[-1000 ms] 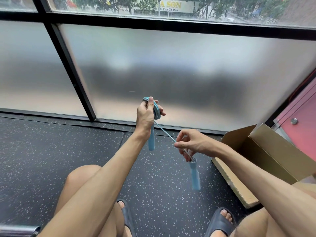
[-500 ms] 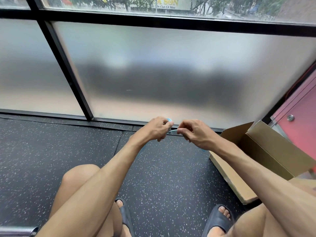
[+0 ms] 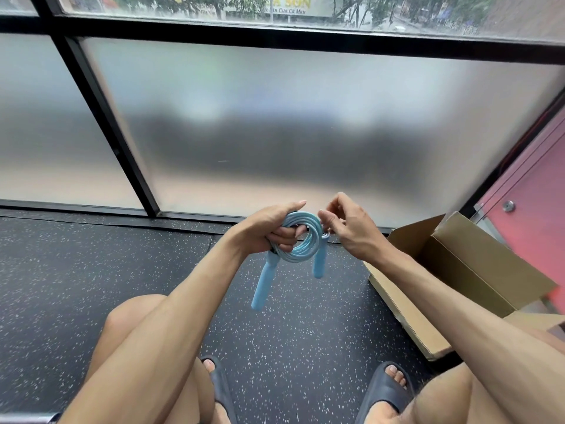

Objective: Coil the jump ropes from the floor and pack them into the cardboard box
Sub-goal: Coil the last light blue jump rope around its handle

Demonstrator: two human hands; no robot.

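A light blue jump rope (image 3: 301, 247) is wound into a round coil and held in the air in front of my knees. My left hand (image 3: 269, 231) grips the coil's left side, fingers curled through the loops. One blue handle (image 3: 263, 284) hangs down to the left, the other (image 3: 319, 259) hangs at the right. My right hand (image 3: 348, 228) pinches the rope at the coil's upper right, by the second handle's top. The open cardboard box (image 3: 464, 270) stands on the floor to the right.
Black speckled rubber floor (image 3: 305, 338) lies below. A frosted window wall with black frames (image 3: 128, 166) rises just ahead. A pink wall (image 3: 532, 215) stands behind the box. My knees and sandalled feet (image 3: 388, 390) fill the lower frame.
The last straight length of rope between my hands has been wound in. My hands came together and lowered, and both handles now hang from a full coil.
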